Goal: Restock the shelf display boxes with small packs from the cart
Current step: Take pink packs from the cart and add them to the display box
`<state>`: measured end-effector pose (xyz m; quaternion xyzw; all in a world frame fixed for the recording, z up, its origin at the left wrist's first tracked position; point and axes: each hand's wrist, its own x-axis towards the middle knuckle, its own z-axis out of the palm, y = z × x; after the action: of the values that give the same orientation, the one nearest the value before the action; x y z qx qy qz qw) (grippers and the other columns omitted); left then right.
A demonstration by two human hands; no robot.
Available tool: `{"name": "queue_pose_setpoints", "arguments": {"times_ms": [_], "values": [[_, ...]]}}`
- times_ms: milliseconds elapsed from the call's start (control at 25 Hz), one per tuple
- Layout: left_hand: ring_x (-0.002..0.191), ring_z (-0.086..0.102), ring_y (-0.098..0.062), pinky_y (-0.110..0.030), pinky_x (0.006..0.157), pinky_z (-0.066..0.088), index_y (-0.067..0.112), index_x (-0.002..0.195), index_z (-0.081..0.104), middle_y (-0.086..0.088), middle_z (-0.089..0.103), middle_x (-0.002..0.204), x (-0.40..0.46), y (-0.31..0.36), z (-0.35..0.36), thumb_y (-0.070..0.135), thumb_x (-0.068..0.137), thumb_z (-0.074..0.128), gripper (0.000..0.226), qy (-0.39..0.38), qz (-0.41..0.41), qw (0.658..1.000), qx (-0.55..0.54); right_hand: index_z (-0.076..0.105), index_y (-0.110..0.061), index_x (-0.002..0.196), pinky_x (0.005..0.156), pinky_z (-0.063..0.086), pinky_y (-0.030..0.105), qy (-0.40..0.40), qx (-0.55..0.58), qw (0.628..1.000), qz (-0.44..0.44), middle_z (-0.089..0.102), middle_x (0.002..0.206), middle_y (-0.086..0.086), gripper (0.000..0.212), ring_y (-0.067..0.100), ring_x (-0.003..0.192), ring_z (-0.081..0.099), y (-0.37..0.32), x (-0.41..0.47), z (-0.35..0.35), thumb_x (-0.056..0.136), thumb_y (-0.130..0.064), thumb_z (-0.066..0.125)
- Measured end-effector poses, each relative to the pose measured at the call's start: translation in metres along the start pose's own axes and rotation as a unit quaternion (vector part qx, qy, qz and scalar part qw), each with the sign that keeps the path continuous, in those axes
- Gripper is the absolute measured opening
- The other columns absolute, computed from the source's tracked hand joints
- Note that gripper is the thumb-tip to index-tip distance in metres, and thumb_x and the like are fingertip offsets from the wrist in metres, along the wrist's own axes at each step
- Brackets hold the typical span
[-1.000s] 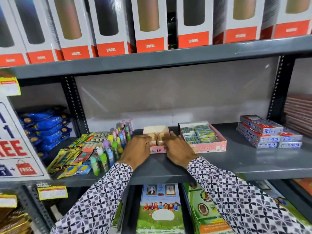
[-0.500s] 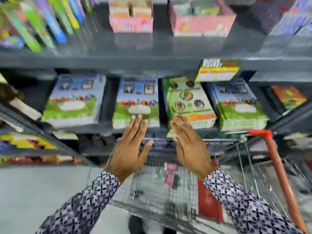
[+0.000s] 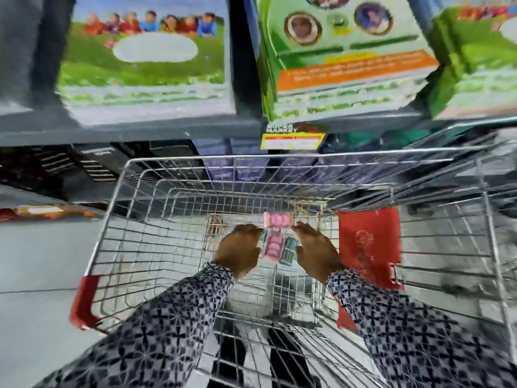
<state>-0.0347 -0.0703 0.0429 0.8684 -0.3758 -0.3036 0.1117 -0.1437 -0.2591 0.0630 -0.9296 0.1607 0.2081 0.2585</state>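
Both my hands are down inside the wire cart (image 3: 117, 219). On the cart floor lie small packs: a pink pack (image 3: 277, 220) farther off, another pink pack (image 3: 272, 245) between my hands, and a green-blue pack (image 3: 289, 247) beside it. My left hand (image 3: 240, 250) is curled at the left of the packs, its fingers over a small blue pack edge (image 3: 263, 237). At their right is my right hand (image 3: 316, 252), fingers spread, fingertips near the far pink pack. The picture is blurred, so whether either hand grips a pack is unclear. The shelf display boxes are out of view.
A red bag (image 3: 368, 247) hangs inside the cart's right side. The cart has a red corner guard (image 3: 84, 301) at front left. Stacks of notebooks (image 3: 145, 57) and green books (image 3: 344, 51) fill the shelf above, with a yellow price tag (image 3: 292, 141) on its edge.
My view has swung down from the shelf with the display boxes to the cart. Both hands left the eraser box and dropped into the cart onto the small packs.
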Motion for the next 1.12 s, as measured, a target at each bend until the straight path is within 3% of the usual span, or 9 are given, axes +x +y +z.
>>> {"name": "queue_pose_setpoints", "arguments": {"times_ms": [200,280,400,520,600,720,880,1000,1120], "values": [[0.153,0.035,-0.042,-0.045,0.127,0.025,-0.001,0.155,0.043,-0.026,0.040,0.163,0.041,0.007,0.061,0.022,0.097,0.066,0.066,-0.036,0.144,0.988,0.031,0.036,-0.012,0.157,0.125,0.030,0.042,-0.009,0.041,0.996,0.072,0.035,0.166,0.013,0.069,0.030,0.153,0.034,0.040,0.027,0.042,0.091,0.005,0.048],[0.155,0.031,-0.042,-0.052,0.130,0.022,0.002,0.158,0.039,-0.026,0.036,0.165,0.050,0.010,0.078,0.028,0.096,0.066,0.073,-0.047,0.156,0.983,0.084,0.041,-0.008,0.154,0.117,0.043,0.043,0.002,0.028,0.998,0.055,0.041,0.161,0.016,0.069,0.035,0.143,0.047,0.048,0.038,0.051,0.087,0.007,0.049],[0.142,0.049,-0.045,-0.060,0.116,0.044,0.005,0.154,0.047,-0.028,0.053,0.151,0.047,0.008,0.085,0.016,0.088,0.073,0.072,-0.040,0.156,0.977,0.141,0.045,-0.009,0.150,0.097,0.056,0.040,-0.005,0.004,1.000,0.027,0.049,0.152,0.015,0.066,0.035,0.123,0.063,0.049,0.049,0.056,0.087,0.006,0.055],[0.145,0.043,-0.038,-0.056,0.121,0.039,0.014,0.158,0.041,-0.019,0.049,0.153,0.032,-0.009,0.070,0.033,0.085,0.076,0.083,-0.055,0.114,0.984,0.126,0.035,-0.005,0.158,0.120,0.040,0.043,-0.009,-0.031,0.999,-0.030,0.032,0.167,0.015,0.079,0.036,0.149,0.039,0.047,0.062,0.056,0.083,0.012,0.051],[0.135,0.049,-0.035,-0.056,0.111,0.049,0.014,0.150,0.050,-0.017,0.055,0.144,0.020,-0.029,0.055,0.038,0.078,0.080,0.081,0.002,0.073,0.994,0.086,0.028,-0.007,0.161,0.127,0.028,0.044,-0.020,-0.080,0.994,-0.076,0.023,0.170,0.017,0.084,0.036,0.156,0.024,0.042,0.075,0.053,0.083,0.010,0.052],[0.122,0.052,-0.027,-0.047,0.100,0.056,0.019,0.138,0.056,-0.012,0.058,0.134,0.005,-0.055,0.035,0.042,0.067,0.088,0.081,0.076,0.035,0.994,0.067,0.034,-0.012,0.158,0.113,0.046,0.048,-0.019,-0.097,0.991,-0.086,0.036,0.161,0.020,0.073,0.040,0.143,0.042,0.029,0.090,0.053,0.089,0.001,0.053],[0.129,0.054,-0.033,-0.049,0.106,0.053,0.017,0.147,0.051,-0.015,0.055,0.143,0.003,-0.069,0.035,0.046,0.073,0.086,0.087,0.053,-0.005,0.996,0.075,0.050,-0.017,0.140,0.089,0.061,0.043,0.029,0.052,0.998,-0.033,0.063,0.127,0.014,0.043,0.027,0.104,0.069,0.006,0.084,0.068,0.101,-0.030,0.062],[0.137,0.047,-0.035,-0.050,0.111,0.050,0.014,0.155,0.044,-0.016,0.049,0.150,0.006,-0.069,0.041,0.049,0.075,0.086,0.097,0.037,-0.031,0.996,0.076,0.032,-0.010,0.156,0.099,0.057,0.043,0.006,0.011,1.000,-0.026,0.051,0.145,0.017,0.072,0.029,0.121,0.060,0.001,0.076,0.078,0.099,-0.044,0.061],[0.147,0.042,-0.039,-0.053,0.117,0.047,0.009,0.156,0.042,-0.020,0.044,0.159,0.009,-0.073,0.047,0.033,0.079,0.088,0.094,0.055,-0.025,0.996,0.065,0.012,-0.005,0.163,0.122,0.037,0.050,-0.003,-0.091,0.989,-0.116,0.015,0.170,0.020,0.092,0.039,0.155,0.023,0.000,0.080,0.084,0.094,-0.027,0.068]]}}
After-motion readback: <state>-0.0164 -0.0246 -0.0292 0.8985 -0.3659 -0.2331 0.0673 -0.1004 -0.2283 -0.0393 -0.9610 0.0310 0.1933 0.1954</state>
